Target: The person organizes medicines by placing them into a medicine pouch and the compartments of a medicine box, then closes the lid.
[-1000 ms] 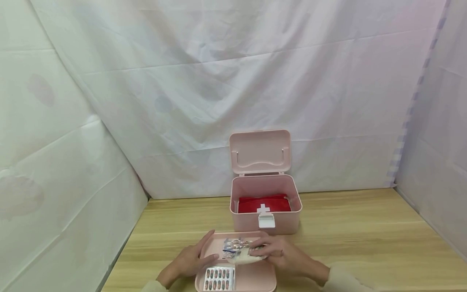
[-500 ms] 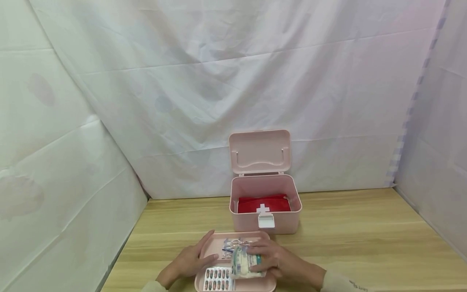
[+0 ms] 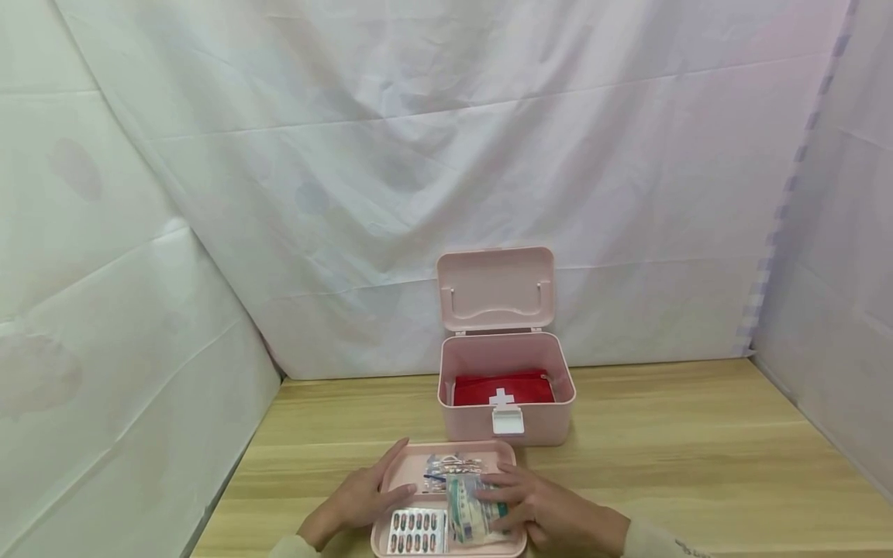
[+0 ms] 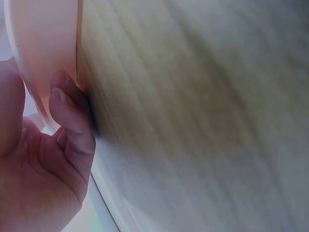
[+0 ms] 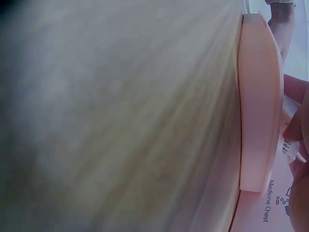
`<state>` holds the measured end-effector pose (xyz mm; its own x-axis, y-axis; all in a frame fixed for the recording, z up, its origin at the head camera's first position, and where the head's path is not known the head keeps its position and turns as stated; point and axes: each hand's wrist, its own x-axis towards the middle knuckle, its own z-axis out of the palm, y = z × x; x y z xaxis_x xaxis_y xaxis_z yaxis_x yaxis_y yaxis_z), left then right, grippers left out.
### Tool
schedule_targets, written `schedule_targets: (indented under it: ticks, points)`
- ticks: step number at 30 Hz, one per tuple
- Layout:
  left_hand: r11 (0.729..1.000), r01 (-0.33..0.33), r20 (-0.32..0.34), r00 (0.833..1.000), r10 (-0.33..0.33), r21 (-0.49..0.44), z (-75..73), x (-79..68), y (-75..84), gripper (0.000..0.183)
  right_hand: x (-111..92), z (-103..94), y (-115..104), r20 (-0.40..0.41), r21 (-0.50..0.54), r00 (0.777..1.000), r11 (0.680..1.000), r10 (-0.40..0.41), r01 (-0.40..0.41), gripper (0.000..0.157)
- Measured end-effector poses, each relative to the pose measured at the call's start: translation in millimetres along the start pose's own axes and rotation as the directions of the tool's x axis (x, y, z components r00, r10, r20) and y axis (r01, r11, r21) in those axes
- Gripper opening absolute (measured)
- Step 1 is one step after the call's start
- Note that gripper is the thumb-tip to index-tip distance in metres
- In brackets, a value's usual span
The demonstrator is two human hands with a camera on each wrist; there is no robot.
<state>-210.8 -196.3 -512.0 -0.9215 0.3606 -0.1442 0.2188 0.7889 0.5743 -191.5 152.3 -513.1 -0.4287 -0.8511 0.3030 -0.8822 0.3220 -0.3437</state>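
Note:
A shallow pink tray (image 3: 408,465) with compartments lies at the front of the table. My left hand (image 3: 363,496) grips its left side, thumb over the rim; in the left wrist view, the fingers (image 4: 72,113) of that hand bend along the outer wall. My right hand (image 3: 540,500) rests with spread fingers on a clear plastic packet (image 3: 465,508) with green and white print, which lies over the front right compartment. Blister packs of capsules (image 3: 416,532) fill the front left compartment. A bag of small metal-looking items (image 3: 449,466) sits in the back one.
Behind the tray stands a pink box (image 3: 467,425), its lid (image 3: 497,288) raised. Inside it is a red pouch (image 3: 467,390) with a white cross. A white latch (image 3: 508,421) hangs on the box's front. White cloth (image 3: 391,194) surrounds the wooden table (image 3: 663,457).
My right hand has brought the packet from over the back compartment toward the front right one, and its fingers have spread on it. My left hand stays at the tray's side.

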Motion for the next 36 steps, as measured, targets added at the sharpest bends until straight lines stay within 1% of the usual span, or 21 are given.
schedule_targets:
  ticks: [7, 12, 14, 17, 19, 21, 22, 24, 26, 27, 29, 31, 33, 36]
  points:
    - [1.000, 0.010, 0.007, 1.000, -0.010, -0.002, -0.7, 0.3, 0.0, 0.082, 0, -2.4, 1, 0.034, 0.000, 0.999, 1.000, -0.029, 0.029, 0.037]
    - [1.000, 0.007, 0.004, 1.000, -0.007, 0.005, 0.5, 1.0, -2.4, 0.083, -1, -2.6, -1, 0.022, -0.024, 0.998, 0.998, -0.059, 0.060, 0.036]
    - [1.000, 0.002, 0.000, 1.000, -0.002, 0.003, 1.0, 1.0, -3.1, 0.083, -1, -3.8, -3, 0.011, -0.005, 0.999, 0.999, -0.041, 0.041, 0.037]
    - [1.000, -0.009, -0.006, 1.000, 0.010, 0.007, 1.9, 1.1, -3.9, 0.084, -2, -8.3, -5, -0.013, 0.062, 0.999, 0.998, 0.032, -0.031, 0.036]
    - [1.000, -0.017, -0.010, 1.000, 0.017, 0.013, 2.4, 1.1, -4.1, 0.084, -3, -11.5, -5, -0.073, 0.065, 0.995, 0.996, 0.063, -0.058, 0.035]
    - [0.999, -0.023, -0.015, 1.000, 0.023, 0.026, 2.8, 1.1, -4.4, 0.085, -2, -14.7, -3, -0.160, 0.043, 0.984, 0.997, 0.072, -0.065, 0.033]
    - [0.999, -0.024, -0.018, 1.000, 0.024, 0.031, 3.0, 1.1, -4.4, 0.085, -2, -15.9, -2, -0.212, 0.021, 0.975, 0.998, 0.069, -0.066, 0.032]
    - [0.999, -0.023, -0.022, 0.999, 0.024, 0.037, 3.2, 0.6, -4.0, 0.085, -2, -17.3, 0, -0.308, -0.015, 0.948, 0.996, 0.077, -0.086, 0.032]
    - [0.999, -0.019, -0.026, 0.999, 0.020, 0.040, 3.6, -0.3, -3.5, 0.085, -4, -18.4, 1, -0.352, 0.031, 0.925, 0.989, 0.144, -0.142, 0.034]
    - [0.999, -0.018, -0.028, 0.999, 0.019, 0.040, 3.7, -0.8, -3.1, 0.085, -5, -18.7, 1, -0.354, 0.070, 0.915, 0.981, 0.193, -0.180, 0.037]
    - [0.999, -0.017, -0.034, 0.999, 0.018, 0.041, 4.0, -1.8, -2.5, 0.085, -6, -18.8, -1, -0.325, 0.164, 0.893, 0.948, 0.313, -0.273, 0.039]
    - [0.999, -0.016, -0.042, 0.999, 0.017, 0.040, 4.2, -2.6, -2.0, 0.086, -8, -18.5, -2, -0.270, 0.257, 0.864, 0.896, 0.425, -0.361, 0.039]
    - [0.999, -0.009, -0.049, 0.999, 0.010, 0.033, 4.2, -3.4, -1.7, 0.087, -9, -17.1, -3, -0.213, 0.324, 0.835, 0.843, 0.508, -0.430, 0.040]
    - [1.000, 0.016, -0.050, 0.999, -0.015, 0.000, 4.0, -4.4, -1.0, 0.089, -11, -14.0, -5, -0.120, 0.409, 0.795, 0.760, 0.594, -0.506, 0.049]
